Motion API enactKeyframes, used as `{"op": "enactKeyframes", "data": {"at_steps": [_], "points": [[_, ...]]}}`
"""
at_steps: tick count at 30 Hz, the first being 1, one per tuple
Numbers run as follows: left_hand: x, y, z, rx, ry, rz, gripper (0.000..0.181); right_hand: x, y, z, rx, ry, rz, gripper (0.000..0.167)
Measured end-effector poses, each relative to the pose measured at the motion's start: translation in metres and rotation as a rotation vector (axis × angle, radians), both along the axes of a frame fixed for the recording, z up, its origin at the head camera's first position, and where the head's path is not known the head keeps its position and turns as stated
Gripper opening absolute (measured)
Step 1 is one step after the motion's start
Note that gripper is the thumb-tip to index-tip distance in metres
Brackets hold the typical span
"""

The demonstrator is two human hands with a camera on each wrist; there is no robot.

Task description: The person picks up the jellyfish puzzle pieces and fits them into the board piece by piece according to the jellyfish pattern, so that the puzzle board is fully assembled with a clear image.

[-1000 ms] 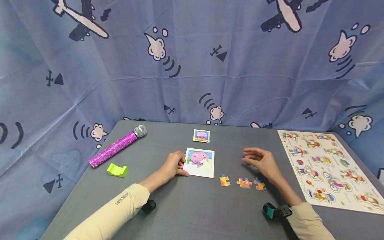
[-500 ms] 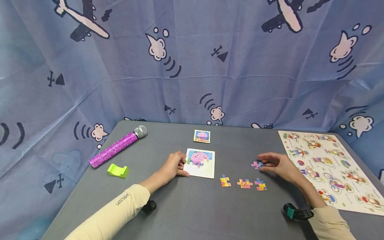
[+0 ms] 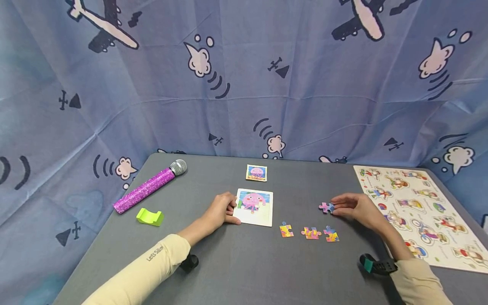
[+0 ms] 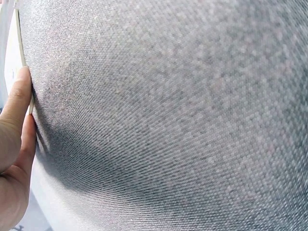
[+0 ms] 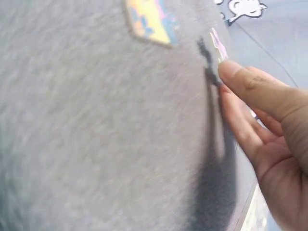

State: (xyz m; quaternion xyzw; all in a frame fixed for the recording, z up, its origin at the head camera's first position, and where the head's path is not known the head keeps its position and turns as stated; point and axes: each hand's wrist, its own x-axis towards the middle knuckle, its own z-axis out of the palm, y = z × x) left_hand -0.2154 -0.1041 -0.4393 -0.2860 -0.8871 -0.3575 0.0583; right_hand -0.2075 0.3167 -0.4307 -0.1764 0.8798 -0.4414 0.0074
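My left hand grips the left edge of a small square puzzle board, its thumb near the front left corner. A pink octopus picture is partly assembled in the board; its lower right shows bare white. In the left wrist view, the thumb and a finger lie along the edge of the board. Between thumb and fingertips, my right hand pinches a pink and blue jigsaw piece. The right wrist view shows this piece edge-on, apart from its shadow on the table.
Three jigsaw pieces, a left one, a middle one and a right one, lie before the board. Behind it is a small picture card. A purple glitter microphone and green block lie left; a large picture board right.
My right hand has moved right and toward me, and now holds the pink and blue jigsaw piece, clearly seen since half a second ago. The left hand stays on the puzzle board.
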Motion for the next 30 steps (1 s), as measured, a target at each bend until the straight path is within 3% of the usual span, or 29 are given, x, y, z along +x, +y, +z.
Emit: {"op": "enactKeyframes", "data": {"at_steps": [7, 12, 25, 30], "points": [[-0.001, -0.001, 0.000, -0.010, 0.015, 0.004, 0.047, 0.002, -0.014, 0.005, -0.134, -0.144, -0.030, 0.040], [-0.001, -0.001, 0.000, -0.023, 0.014, 0.009, 0.048, 0.002, -0.028, 0.004, -0.223, -0.158, -0.005, 0.037], [0.002, 0.000, 0.005, -0.029, -0.049, 0.034, 0.045, -0.004, -0.060, -0.004, -0.271, -0.161, -0.008, 0.037], [0.001, 0.000, 0.004, -0.032, -0.044, 0.035, 0.045, -0.005, -0.076, -0.007, -0.302, -0.176, -0.002, 0.038]]}}
